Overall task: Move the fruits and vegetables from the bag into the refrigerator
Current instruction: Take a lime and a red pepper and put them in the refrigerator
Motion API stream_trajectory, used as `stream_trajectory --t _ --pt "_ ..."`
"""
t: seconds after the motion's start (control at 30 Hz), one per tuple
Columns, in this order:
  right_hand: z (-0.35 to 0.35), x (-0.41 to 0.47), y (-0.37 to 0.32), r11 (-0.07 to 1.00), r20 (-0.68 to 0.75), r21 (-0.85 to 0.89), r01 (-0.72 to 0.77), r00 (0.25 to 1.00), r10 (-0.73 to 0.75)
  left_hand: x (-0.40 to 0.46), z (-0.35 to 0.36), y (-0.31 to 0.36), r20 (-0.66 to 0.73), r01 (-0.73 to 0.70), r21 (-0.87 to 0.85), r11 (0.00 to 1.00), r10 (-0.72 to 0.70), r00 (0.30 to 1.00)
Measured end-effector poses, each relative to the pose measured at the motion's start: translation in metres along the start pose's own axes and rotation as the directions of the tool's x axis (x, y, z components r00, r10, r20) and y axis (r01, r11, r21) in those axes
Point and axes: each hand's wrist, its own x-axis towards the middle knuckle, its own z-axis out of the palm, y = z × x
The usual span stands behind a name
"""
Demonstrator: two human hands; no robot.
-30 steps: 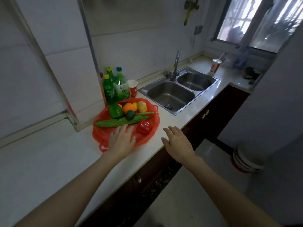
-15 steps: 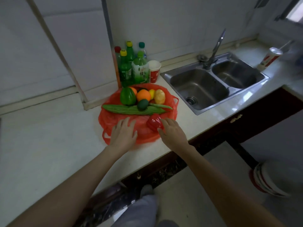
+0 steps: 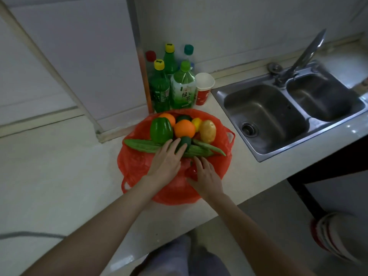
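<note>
From the head camera, a red plastic bag (image 3: 139,166) lies spread flat on the pale countertop (image 3: 59,176), with the produce heaped on its far half. The left hand (image 3: 166,163) rests palm down on the bag's middle, its fingers (image 3: 171,146) straight and spread. The fingertips lie across a long green bitter gourd (image 3: 141,145) and touch a small dark green fruit (image 3: 184,143) that sits on top of it. Nothing is gripped by this hand.

The right hand (image 3: 207,177) is just beside the left, nearer the counter edge. It covers a red pepper (image 3: 192,172), of which only a sliver shows at the thumb side. Its fingers bend lightly over the pepper, but whether they actually clasp it cannot be told.

Beyond the fingertips stand a green bell pepper (image 3: 161,129), an orange (image 3: 184,128), a second orange (image 3: 168,118) behind it, a lemon (image 3: 196,122) and a potato (image 3: 208,131), all untouched. A slim green bean pod (image 3: 211,147) lies to the right of the dark fruit.

Behind the bag, against the wall, stand several green bottles (image 3: 182,90) and a red paper cup (image 3: 204,88). A steel double sink (image 3: 264,116) with a tap (image 3: 298,60) is set into the counter to the right.
</note>
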Motion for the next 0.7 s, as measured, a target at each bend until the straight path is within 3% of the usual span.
stream_trajectory --t 0.37,0.7 --pt "0.004 0.001 0.008 1.000 -0.028 -0.003 0.009 1.000 -0.009 0.035 0.017 0.004 0.015 0.046 -0.050 0.998 -0.045 0.999" --pt "-0.039 0.005 0.027 0.979 -0.116 0.034 0.200 0.974 -0.195 0.018 0.006 0.021 -0.203 0.086 -0.115 0.990 -0.109 0.973"
